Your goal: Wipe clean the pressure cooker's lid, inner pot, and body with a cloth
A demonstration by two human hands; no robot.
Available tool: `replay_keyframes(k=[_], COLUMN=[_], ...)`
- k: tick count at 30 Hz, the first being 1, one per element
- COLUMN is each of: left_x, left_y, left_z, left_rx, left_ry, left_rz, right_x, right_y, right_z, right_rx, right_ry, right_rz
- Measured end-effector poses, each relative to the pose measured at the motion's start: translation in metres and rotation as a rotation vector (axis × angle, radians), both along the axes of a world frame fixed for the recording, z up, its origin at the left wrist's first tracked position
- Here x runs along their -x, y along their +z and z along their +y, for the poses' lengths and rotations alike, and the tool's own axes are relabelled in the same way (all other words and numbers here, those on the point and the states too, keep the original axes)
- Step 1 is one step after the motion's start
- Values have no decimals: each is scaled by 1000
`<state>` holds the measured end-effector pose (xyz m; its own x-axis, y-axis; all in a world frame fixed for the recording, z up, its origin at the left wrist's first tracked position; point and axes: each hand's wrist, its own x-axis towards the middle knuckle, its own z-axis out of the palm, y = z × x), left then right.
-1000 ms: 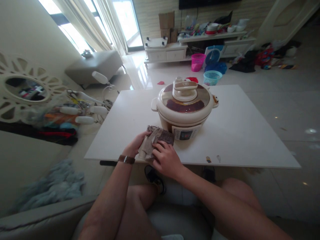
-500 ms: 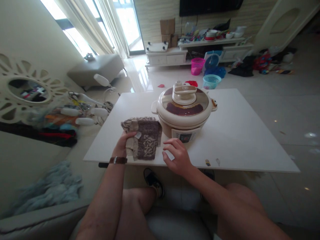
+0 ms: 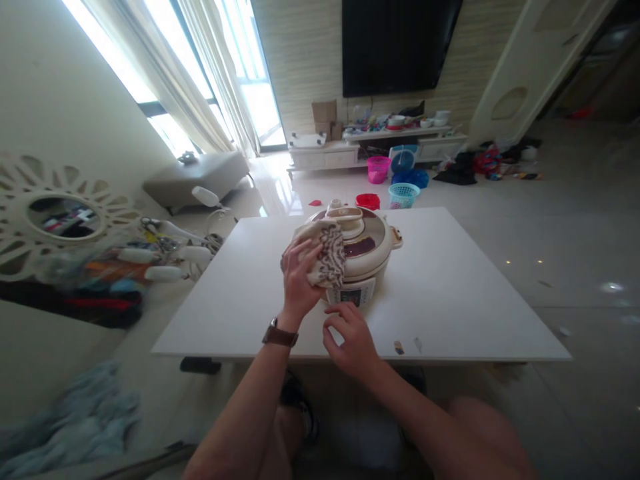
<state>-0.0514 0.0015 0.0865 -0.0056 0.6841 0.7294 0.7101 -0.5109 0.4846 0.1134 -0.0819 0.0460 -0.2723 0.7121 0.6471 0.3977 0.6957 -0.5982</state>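
A cream electric cooker (image 3: pixel 367 250) with a brown glass lid stands in the middle of the white table (image 3: pixel 465 280). My left hand (image 3: pixel 296 280), a watch on its wrist, grips a brown patterned cloth (image 3: pixel 327 257) and presses it against the cooker's left side and lid edge. My right hand (image 3: pixel 350 337) hovers low over the table just in front of the cooker's control panel, fingers curled loosely and holding nothing.
Two small scraps (image 3: pixel 399 347) lie near the table's front edge. Clutter and a round mirror (image 3: pixel 60 220) sit at the left, a grey ottoman (image 3: pixel 195 177) beyond. Plastic baskets (image 3: pixel 403 195) stand on the floor before a low TV cabinet (image 3: pixel 325 157).
My left hand lifted the cloth from in front of me up onto the cooker's left side. My right hand let go of the cloth and stays near the panel. The camera tilted upward.
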Motion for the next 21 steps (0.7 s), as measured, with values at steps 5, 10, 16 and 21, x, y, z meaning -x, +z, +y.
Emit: replay_keyframes(k=[5,10,16,21], left_x=[5,19,12,-22], left_y=[-5,-16,-15,0], left_z=[19,38,35,20], left_rx=[79,76,40,-133], left_ry=[36,112,394,10], left_rz=[89,-139,-221,177], right_x=[-17,-47,-97,-111], right_y=[-4,-5,-5,-10], right_z=[-2,10,53,70], right_rx=[47,106,355,528], right_ry=[-33,-99,-370,-437], right_rz=[15,81,364,535])
